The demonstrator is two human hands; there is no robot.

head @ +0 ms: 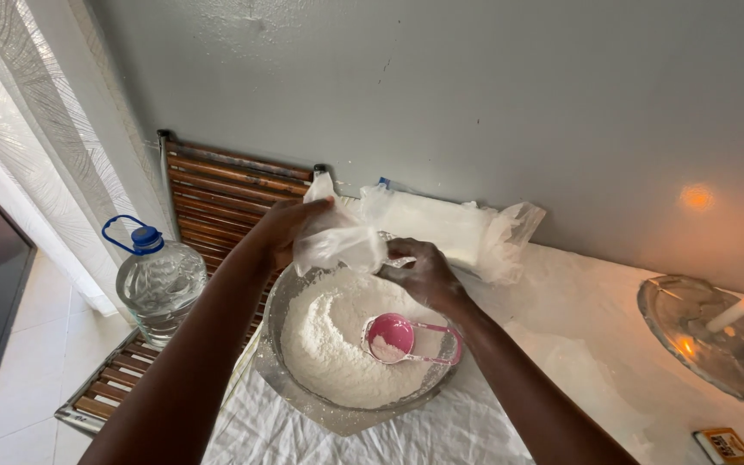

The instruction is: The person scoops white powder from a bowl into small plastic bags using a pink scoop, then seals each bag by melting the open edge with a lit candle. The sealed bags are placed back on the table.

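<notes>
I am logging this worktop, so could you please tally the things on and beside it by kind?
Plastic bags: 2, a small bag held by the left hand and right hand, and a big bag
Metal bowl of flour: 1
Pink measuring cup: 1
Water bottle: 1
Lit candle: 1
Glass plate: 1
Total: 7
</notes>
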